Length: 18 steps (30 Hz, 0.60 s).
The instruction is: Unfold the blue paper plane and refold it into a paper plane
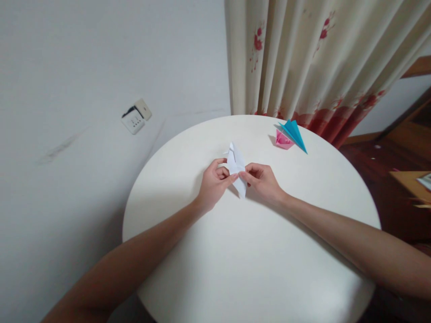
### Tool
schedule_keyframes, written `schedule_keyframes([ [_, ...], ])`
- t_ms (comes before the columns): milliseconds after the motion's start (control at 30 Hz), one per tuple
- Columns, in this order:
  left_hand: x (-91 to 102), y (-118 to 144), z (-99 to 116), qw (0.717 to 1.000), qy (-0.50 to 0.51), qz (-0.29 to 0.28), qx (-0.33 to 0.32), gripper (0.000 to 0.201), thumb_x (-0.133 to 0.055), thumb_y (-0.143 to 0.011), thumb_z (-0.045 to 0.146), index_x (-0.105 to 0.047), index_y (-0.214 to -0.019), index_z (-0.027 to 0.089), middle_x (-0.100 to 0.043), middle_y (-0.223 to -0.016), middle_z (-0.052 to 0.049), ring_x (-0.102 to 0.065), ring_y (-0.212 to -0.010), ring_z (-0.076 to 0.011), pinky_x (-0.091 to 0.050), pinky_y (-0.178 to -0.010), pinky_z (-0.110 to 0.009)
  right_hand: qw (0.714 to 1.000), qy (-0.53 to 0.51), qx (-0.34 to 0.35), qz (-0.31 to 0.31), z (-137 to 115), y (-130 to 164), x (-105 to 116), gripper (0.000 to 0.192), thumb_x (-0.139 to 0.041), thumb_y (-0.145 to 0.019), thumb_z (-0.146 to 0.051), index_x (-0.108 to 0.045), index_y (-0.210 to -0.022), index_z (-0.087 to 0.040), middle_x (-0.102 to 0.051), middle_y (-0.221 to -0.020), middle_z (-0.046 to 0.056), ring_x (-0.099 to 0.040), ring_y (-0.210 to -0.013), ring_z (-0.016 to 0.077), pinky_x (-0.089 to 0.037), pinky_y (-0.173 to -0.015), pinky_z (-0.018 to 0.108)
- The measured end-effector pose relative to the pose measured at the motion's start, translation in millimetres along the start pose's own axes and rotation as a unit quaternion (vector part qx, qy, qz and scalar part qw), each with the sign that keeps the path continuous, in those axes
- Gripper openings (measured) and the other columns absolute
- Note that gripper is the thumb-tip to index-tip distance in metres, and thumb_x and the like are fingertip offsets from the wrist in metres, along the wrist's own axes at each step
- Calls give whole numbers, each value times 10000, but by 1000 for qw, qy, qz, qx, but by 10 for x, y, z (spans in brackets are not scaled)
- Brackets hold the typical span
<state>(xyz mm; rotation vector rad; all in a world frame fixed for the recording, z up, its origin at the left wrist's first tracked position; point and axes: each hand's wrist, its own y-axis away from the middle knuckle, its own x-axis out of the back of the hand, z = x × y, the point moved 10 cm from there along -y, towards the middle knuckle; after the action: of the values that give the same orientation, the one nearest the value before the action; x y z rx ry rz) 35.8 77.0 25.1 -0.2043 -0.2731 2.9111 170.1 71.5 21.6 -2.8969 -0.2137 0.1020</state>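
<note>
two hands on the white paper (236, 169): left hand (213, 184) and right hand (264, 181) each pinch it in a closed grip, between them over the bench (256, 251). already a narrow pointed shape, folding looks unfinished; pink and blue models (289, 134) sit beyond the right grip.

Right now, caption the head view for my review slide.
Both hands, left hand and right hand, pinch a folded white paper over a round white table.
</note>
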Motion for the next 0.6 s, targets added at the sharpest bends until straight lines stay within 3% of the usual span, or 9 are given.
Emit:
schedule_keyframes([
  [600,-10,1,22,1000,15,-16,-1,475,-742,-784,261,-497,-1188,214,-603,-656,64,-592,-654,-124,-446,-713,-249,999,28,11,18,-83,22,41,315,-668,-808,-435,-654,-655,-160,-546,-578,-12,-442,-555,114,-334,-521,258],
])
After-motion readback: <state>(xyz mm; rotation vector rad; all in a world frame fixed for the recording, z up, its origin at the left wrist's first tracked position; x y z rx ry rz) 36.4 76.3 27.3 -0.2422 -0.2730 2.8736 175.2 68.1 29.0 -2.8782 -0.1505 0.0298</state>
